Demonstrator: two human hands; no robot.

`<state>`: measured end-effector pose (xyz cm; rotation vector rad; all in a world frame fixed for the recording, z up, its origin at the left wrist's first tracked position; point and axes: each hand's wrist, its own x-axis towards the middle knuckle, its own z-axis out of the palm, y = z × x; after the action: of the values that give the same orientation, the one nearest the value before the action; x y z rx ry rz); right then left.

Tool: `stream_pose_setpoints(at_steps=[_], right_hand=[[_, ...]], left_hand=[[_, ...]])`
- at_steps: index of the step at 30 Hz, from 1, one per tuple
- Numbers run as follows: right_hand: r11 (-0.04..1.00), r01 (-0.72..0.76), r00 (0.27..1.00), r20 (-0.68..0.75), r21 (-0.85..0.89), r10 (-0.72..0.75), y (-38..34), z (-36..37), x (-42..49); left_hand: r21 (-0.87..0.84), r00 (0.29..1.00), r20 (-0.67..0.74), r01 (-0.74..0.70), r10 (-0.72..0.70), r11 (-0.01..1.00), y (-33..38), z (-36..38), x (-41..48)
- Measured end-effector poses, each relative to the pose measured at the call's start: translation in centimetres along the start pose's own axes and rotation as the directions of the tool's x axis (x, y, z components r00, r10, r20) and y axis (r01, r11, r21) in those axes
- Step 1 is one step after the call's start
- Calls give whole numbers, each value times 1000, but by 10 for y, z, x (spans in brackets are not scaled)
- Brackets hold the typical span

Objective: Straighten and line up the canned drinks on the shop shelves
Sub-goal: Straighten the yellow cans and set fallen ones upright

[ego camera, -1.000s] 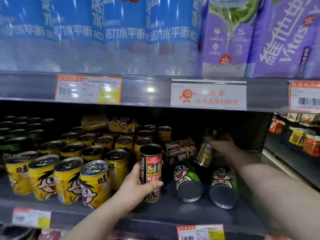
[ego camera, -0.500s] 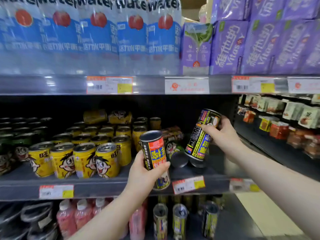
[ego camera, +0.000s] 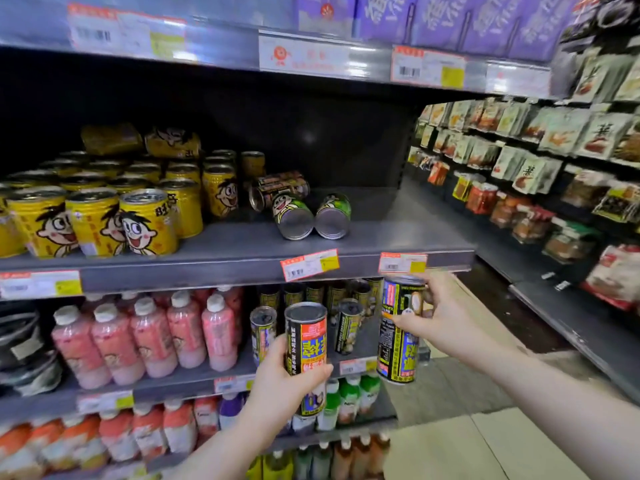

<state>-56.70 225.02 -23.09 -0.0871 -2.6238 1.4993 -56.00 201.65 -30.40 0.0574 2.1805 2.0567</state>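
The left hand (ego camera: pixel 278 379) grips a black can (ego camera: pixel 306 337) upright, low in the middle of the frame, with the thumb across its label and the fingers wrapped behind. It is held in front of the lower shelves, off any shelf. The right hand (ego camera: pixel 446 317) grasps a second black can (ego camera: pixel 398 337) near its top, thumb on the front and fingers round the far side. That can hangs upright just right of centre, its top just under the edge of the middle shelf (ego camera: pixel 207 271).

On the middle shelf, yellow cans (ego camera: pixel 149 223) stand in rows at the left, with two more lying on top of them at the back. Just right of them, two green cans (ego camera: pixel 294 216) lie on their sides, bases toward the camera and touching each other. Dark cans (ego camera: pixel 280 185) lie on their sides behind those. The right part of this shelf is bare.

One shelf down, pink bottles (ego camera: pixel 187 330) stand at the left and dark cans (ego camera: pixel 346 323) stand behind the two held ones. Snack packets (ego camera: pixel 519 161) hang on the rack at the right.
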Motion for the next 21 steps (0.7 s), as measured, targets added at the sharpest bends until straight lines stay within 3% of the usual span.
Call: stream_pose_setpoints(at_steps=[8,12,21], right_hand=[[981,-193,980,-47,-26,192,99,14,53],[977,-215,976,-34,-1,215,149,24,99],[990,-144,989,-30,4,144,199,36,161]], left_hand=[[67,993,-75,98,-93,993,-30,38,31],[93,976,-139,184,-170,978,-53,64,54],[41,951,-214,237,-224,971,-75,108,91]])
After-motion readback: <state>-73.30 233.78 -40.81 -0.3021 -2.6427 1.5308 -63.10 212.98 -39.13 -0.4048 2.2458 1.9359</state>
